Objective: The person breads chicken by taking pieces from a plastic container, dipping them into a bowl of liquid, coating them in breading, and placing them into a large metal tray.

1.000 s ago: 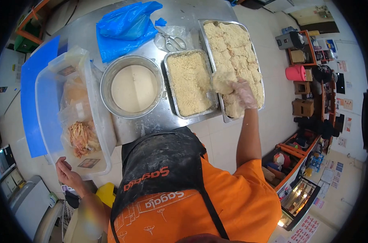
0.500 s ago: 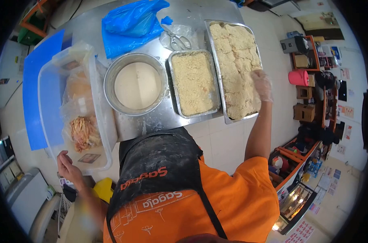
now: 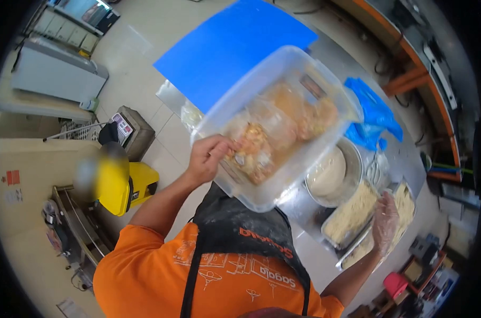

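Observation:
My left hand (image 3: 211, 157) is bare and closed. It reaches over the near-left rim of a clear plastic tub (image 3: 283, 193), its fingertips pinching the edge of a plastic bag of pale raw meat strips (image 3: 256, 153). More bagged food lies deeper in the tub. My right hand (image 3: 384, 225) wears a clear glove dusted with crumbs and holds nothing, its fingers extended over the large metal tray of breading (image 3: 365, 254). Beside that stands a smaller tray of breading (image 3: 349, 214). A round metal pot (image 3: 351, 167) holds creamy batter (image 3: 327, 175).
A blue board (image 3: 235, 47) lies beyond the tub. A crumpled blue plastic bag (image 3: 373, 116) and metal scissors (image 3: 377, 172) rest on the steel table (image 3: 404, 143). On the floor to the left are a yellow bin (image 3: 113, 185) and a scale (image 3: 122, 127) on a stand.
The view has swung left toward the tub. My left hand moved from outside the tub to the meat bag. My right hand remains near the large tray, its fingers now straighter.

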### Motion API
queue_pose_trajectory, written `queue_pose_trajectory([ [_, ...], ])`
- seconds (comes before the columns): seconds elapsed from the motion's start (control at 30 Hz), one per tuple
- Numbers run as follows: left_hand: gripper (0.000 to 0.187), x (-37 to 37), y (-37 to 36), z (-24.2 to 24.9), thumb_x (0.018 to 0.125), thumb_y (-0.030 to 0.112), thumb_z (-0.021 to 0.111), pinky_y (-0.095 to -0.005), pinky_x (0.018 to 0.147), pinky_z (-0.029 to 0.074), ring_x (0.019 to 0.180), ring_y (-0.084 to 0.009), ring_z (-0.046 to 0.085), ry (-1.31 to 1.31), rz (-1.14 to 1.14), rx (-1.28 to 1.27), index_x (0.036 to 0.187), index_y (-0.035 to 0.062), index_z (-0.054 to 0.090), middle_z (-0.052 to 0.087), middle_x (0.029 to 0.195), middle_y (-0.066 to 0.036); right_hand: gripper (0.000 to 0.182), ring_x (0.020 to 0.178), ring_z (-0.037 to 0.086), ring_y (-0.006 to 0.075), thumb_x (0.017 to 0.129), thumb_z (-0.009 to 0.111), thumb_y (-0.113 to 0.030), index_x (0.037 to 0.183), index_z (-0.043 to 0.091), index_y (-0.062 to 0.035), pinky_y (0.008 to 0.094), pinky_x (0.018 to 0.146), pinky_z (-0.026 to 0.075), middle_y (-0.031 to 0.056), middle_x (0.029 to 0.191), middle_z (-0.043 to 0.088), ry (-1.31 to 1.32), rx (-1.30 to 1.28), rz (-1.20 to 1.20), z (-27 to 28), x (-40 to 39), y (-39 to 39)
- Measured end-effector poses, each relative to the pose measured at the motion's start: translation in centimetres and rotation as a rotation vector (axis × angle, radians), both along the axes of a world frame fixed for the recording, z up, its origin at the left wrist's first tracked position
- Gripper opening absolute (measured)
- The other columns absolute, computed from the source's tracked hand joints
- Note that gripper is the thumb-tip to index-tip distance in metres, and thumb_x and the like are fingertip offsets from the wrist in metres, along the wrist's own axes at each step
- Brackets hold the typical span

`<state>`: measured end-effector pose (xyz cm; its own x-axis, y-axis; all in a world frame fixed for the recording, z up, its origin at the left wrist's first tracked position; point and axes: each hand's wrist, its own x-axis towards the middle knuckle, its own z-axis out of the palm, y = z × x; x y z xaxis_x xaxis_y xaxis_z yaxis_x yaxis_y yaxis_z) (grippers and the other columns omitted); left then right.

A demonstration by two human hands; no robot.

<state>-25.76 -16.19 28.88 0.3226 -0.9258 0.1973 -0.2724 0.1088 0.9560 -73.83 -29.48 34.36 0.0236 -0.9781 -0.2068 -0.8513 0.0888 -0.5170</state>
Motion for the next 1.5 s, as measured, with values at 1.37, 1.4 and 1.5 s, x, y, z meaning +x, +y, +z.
queue_pose_trajectory([
  [1.37, 0.015, 8.2, -2.8, -1.9, 0.092, 0.011, 0.059, -0.0323, 0.058, 0.043, 0.061, -0.0230, 0.057, 0.315, -0.332, -0.288, 0.084, 0.0006, 0.065, 0.061, 0.071, -0.010, 0.080, 0.107, 0.064, 0.0377, 0.071, 0.079, -0.029, 0.137, 0.049, 0.0059, 0.0402, 0.093, 0.050, 0.0267, 0.113, 0.066, -0.089, 0.102, 0.511, -13.3, 39.6, 1.9],
  [1.4, 0.016, 8.2, -2.7, -1.8, 0.092, 0.012, 0.059, -0.0320, 0.058, 0.044, 0.062, -0.0227, 0.057, 0.322, -0.335, -0.267, 0.084, 0.0002, 0.065, 0.061, 0.071, -0.010, 0.080, 0.109, 0.064, 0.0367, 0.071, 0.078, -0.029, 0.137, 0.049, 0.0048, 0.0395, 0.094, 0.049, 0.0260, 0.115, 0.065, -0.074, 0.212, 0.513, -12.5, 39.5, 1.3],
  [1.5, 0.024, 8.5, -2.5, -2.0, 0.095, 0.018, 0.058, -0.0303, 0.060, 0.044, 0.063, -0.0206, 0.058, 0.345, -0.325, -0.229, 0.084, -0.0015, 0.065, 0.063, 0.072, -0.011, 0.071, 0.114, 0.060, 0.0318, 0.076, 0.072, -0.026, 0.138, 0.050, 0.0008, 0.0369, 0.098, 0.047, 0.0209, 0.127, 0.060, -0.177, 0.371, 0.442, -9.7, 38.2, 0.2],
])
